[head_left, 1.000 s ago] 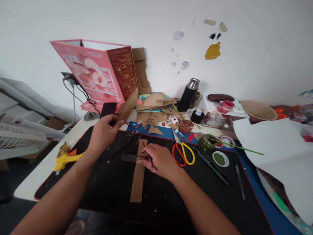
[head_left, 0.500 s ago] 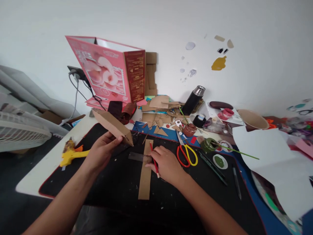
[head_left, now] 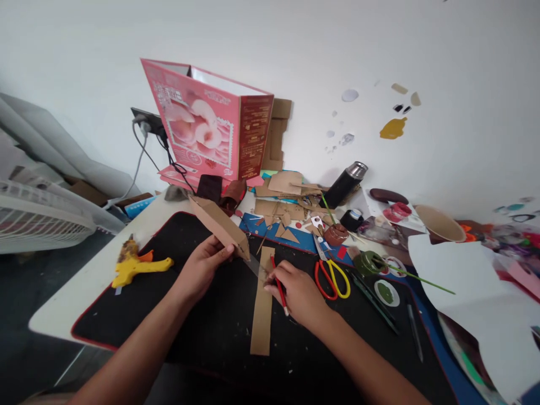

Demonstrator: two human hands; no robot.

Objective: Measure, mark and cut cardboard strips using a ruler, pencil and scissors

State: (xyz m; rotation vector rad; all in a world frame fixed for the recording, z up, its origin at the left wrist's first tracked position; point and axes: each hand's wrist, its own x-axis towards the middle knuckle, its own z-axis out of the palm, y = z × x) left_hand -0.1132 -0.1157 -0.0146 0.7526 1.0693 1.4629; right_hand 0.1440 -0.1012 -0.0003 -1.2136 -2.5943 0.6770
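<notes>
My left hand (head_left: 203, 269) pinches a folded cardboard piece (head_left: 220, 225) between thumb and fingers, holding it tilted above the black mat (head_left: 202, 332). In my right hand (head_left: 298, 293) are a red pencil (head_left: 279, 284) and a clear ruler (head_left: 255, 266). The ruler's far end meets or overlaps the lower corner of the cardboard piece; I cannot tell whether they touch. Beneath the right fingertips a flat cardboard strip (head_left: 261, 326) lies lengthwise on the mat. Red-and-yellow-handled scissors (head_left: 333, 279) rest just right of this hand.
A yellow glue gun (head_left: 139, 265) lies at the left. Toward the back are a pink box (head_left: 202, 121), cardboard scraps (head_left: 280, 209) and a black thermos (head_left: 343, 185). Paint jars (head_left: 368, 262), pens (head_left: 375, 301) and white paper (head_left: 458, 281) occupy the right side.
The view has shifted, so everything appears farther right. My right hand has angled the ruler from nearly level to slanting up toward the folded cardboard. Both hands keep their holds.
</notes>
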